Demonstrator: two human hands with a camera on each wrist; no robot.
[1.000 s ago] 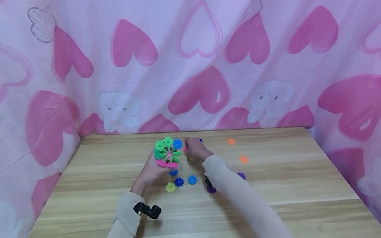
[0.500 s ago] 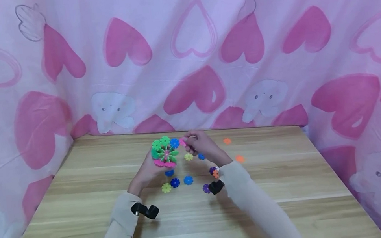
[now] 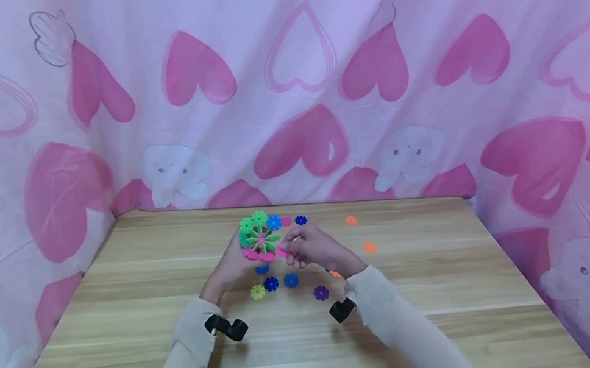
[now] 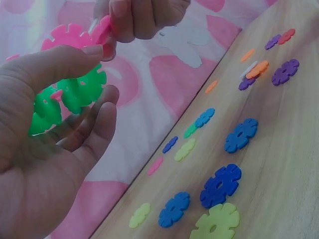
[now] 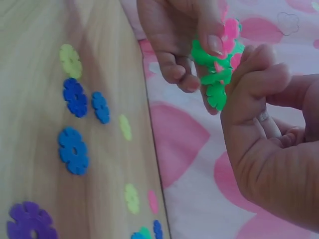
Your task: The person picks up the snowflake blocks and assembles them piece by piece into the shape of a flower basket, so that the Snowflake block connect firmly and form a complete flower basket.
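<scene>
My left hand (image 3: pixel 230 268) holds a built-up cluster of snowflake discs (image 3: pixel 261 237) above the table. The cluster has green discs, a blue one and pink ones around a green, petal-like middle. In the left wrist view its thumb presses on a pink disc (image 4: pixel 67 37), with green discs (image 4: pixel 79 89) below. My right hand (image 3: pixel 316 247) pinches a loose pink snowflake disc (image 4: pixel 101 30) between thumb and fingertips. That disc meets the cluster's pink edge at the lower right; whether its slot is joined I cannot tell. In the right wrist view the fingers largely hide it.
On the wooden table (image 3: pixel 451 287) lie loose discs: yellow (image 3: pixel 257 292), dark blue (image 3: pixel 271 283), blue (image 3: pixel 291 280), purple (image 3: pixel 321 292), orange (image 3: pixel 370 247), and a pink one (image 3: pixel 286 222) at the back. A heart-patterned curtain (image 3: pixel 301 140) surrounds the table's back and sides.
My right hand has come from the table's back toward the cluster's lower right side, bringing the pink disc. My left hand keeps nearly the same place with the cluster.
</scene>
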